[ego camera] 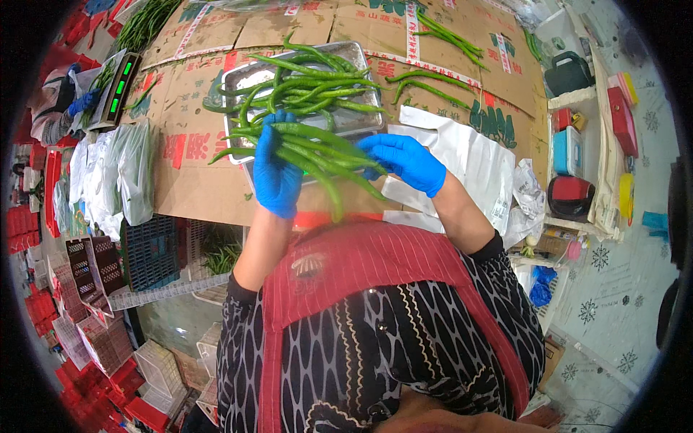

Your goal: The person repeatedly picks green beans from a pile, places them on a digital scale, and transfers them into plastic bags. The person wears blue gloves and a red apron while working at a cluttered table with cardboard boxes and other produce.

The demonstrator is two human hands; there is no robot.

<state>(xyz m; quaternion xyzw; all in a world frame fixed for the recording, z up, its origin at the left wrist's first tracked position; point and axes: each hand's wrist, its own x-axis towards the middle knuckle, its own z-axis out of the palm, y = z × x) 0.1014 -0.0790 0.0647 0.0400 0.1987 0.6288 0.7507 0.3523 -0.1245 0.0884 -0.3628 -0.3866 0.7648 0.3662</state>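
My left hand (278,165), in a blue glove, is closed around a bunch of long green chili peppers (319,146). The bunch hangs in front of my apron, with its tips pointing right and down. My right hand (403,159), gloved the same way, is at the tips on the right side of the bunch; its fingertips are partly hidden, and I cannot tell whether they grip. Just beyond the hands, a metal tray (357,51) holds a heap of more green peppers (325,86). A small green light shows below the held bunch.
Flattened cardboard (200,189) covers the table. Loose peppers (433,81) and white plastic bags (465,157) lie on the right. Plastic bags (116,168) hang over the left edge. At far left, another person's gloved hand (84,102) holds peppers by a scale (118,89). Shelves (576,100) stand right.
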